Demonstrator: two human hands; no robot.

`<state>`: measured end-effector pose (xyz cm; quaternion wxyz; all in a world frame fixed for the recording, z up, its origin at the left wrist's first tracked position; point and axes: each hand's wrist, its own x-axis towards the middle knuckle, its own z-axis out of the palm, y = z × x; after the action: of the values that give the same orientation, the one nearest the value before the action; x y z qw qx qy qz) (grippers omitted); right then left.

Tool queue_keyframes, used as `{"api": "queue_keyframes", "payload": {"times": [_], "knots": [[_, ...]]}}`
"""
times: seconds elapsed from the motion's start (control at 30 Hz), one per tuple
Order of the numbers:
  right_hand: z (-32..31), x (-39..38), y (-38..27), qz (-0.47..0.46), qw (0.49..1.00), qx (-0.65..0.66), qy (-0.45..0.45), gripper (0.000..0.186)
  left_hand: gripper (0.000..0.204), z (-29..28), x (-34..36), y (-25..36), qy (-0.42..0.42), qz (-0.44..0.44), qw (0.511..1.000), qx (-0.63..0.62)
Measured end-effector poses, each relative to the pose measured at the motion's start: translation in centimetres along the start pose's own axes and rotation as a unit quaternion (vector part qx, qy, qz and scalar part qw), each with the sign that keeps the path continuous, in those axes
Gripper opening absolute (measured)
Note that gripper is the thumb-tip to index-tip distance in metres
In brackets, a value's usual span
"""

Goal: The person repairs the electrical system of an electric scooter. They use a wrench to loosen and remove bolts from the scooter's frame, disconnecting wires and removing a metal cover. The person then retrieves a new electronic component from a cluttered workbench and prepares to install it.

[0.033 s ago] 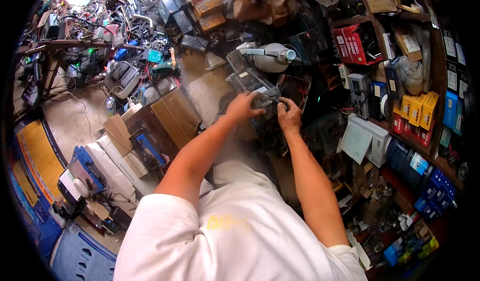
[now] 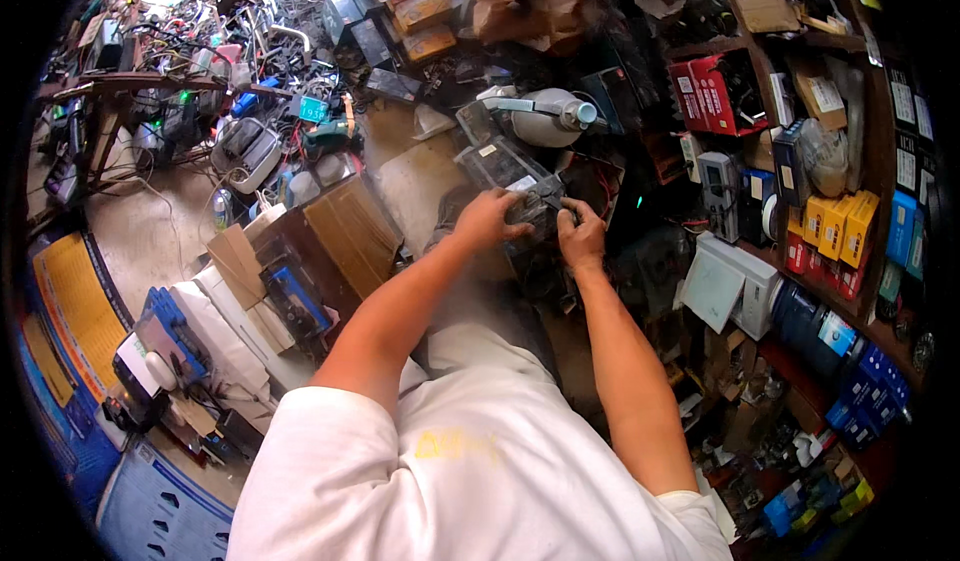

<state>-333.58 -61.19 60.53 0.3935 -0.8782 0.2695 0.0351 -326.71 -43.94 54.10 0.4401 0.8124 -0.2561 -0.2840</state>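
Note:
In the upper middle, a dark, dusty box-shaped device (image 2: 548, 193) lies in front of me among other clutter. My left hand (image 2: 487, 219) is bent round its near left side, with the thumb stretched toward the right. At its right edge my right hand (image 2: 582, 238) has its fingers curled in, thumb and forefinger pinched close to the device. What lies between those fingertips is too small to make out. Just beyond stands a grey, dusty case (image 2: 500, 164) with a small pale label, touching or nearly touching the device.
A pale rounded jug-like sprayer (image 2: 548, 118) sits behind the case. Cardboard (image 2: 352, 233) leans on the left, near a heap of cables and parts (image 2: 290, 41). Shelves on the right hold a red box (image 2: 705, 96), yellow boxes (image 2: 838, 223) and a white panel device (image 2: 735, 286).
The whole view has shifted very slightly. Both hands stay at the device, and the right fingers sit a touch lower.

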Motion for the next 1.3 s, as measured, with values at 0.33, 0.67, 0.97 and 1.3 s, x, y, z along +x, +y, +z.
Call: {"api": "queue_keyframes", "payload": {"times": [0.33, 0.67, 0.97, 1.3], "knots": [[0.9, 2.1, -4.5, 0.019, 0.998, -0.038, -0.045, 0.03, 0.057, -2.4, -0.4, -0.2, -0.056, -0.091, 0.993, -0.043], [0.4, 2.8, -5.1, -0.01, 0.999, -0.046, -0.014, 0.028, 0.071, -1.7, 1.3, -1.1, -0.088, -0.086, 0.992, -0.002], [1.1, 4.3, -7.2, -0.01, 1.0, -0.026, -0.007, 0.027, 0.072, -2.8, 2.6, -2.1, -0.075, -0.089, 0.993, -0.015], [1.4, 4.6, -6.3, -0.034, 0.999, -0.036, 0.004, 0.029, 0.068, -3.2, 2.8, -2.2, -0.085, -0.08, 0.993, -0.027]]}}
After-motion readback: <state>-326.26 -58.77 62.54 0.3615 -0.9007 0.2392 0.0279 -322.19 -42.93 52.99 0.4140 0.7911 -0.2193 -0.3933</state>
